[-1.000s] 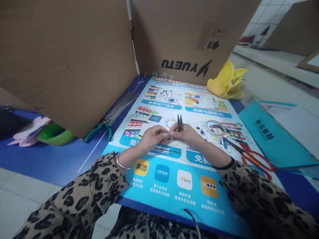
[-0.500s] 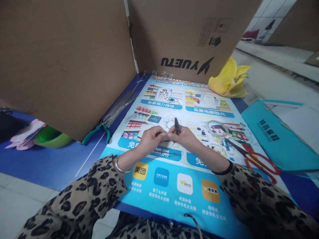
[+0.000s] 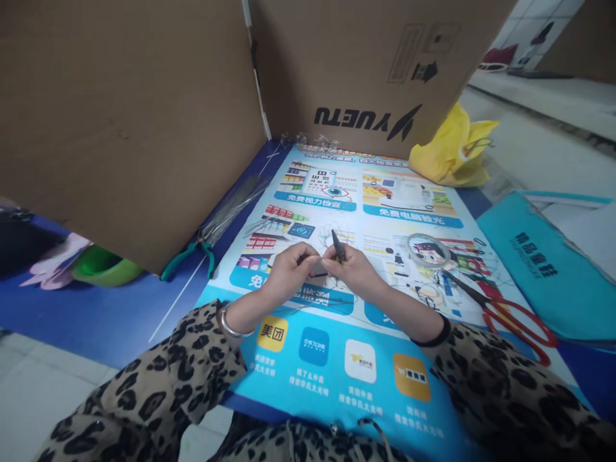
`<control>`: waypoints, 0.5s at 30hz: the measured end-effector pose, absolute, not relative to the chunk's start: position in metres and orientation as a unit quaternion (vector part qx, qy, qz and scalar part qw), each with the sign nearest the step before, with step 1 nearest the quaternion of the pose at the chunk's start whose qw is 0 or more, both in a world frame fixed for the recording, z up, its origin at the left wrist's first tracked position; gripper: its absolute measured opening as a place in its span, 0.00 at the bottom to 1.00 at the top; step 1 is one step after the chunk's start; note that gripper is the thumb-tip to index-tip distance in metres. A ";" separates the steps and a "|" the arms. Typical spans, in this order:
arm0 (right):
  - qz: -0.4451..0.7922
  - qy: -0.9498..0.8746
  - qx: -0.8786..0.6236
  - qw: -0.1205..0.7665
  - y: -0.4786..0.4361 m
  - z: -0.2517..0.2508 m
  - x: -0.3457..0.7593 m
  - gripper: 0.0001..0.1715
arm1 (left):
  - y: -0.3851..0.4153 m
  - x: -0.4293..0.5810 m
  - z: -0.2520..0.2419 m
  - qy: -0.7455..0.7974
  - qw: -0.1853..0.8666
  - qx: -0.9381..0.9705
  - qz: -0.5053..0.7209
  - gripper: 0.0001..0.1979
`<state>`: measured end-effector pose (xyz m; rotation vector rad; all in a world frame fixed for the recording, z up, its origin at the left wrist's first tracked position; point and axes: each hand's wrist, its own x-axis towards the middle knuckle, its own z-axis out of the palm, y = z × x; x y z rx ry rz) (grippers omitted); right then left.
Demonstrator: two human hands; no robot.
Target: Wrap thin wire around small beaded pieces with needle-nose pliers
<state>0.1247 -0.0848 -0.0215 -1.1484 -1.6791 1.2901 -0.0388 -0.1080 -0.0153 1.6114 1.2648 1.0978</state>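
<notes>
Pliers (image 3: 337, 246) aslant now (earlier upright)

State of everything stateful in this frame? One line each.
left hand: pinching a small piece, too small to identify
right hand: gripping small pliers, jaws look shut
red scissors: lying flat, blades closed
green pliers: lying, handles apart
tape roll: lying flat
yellow bag: crumpled

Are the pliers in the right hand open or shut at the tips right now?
Shut: the pliers rise from the right hand as one dark point, with no gap showing between the tips.
</notes>
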 end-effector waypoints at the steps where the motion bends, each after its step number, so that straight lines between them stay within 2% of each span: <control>1: 0.497 -0.652 -0.446 0.359 -0.085 -0.021 0.124 0.13 | -0.108 -0.039 -0.016 0.497 0.399 0.636 0.434 0.06; 15: 0.492 -0.657 -0.428 0.379 -0.087 -0.021 0.121 0.13 | -0.109 -0.041 -0.015 0.493 0.368 0.656 0.437 0.05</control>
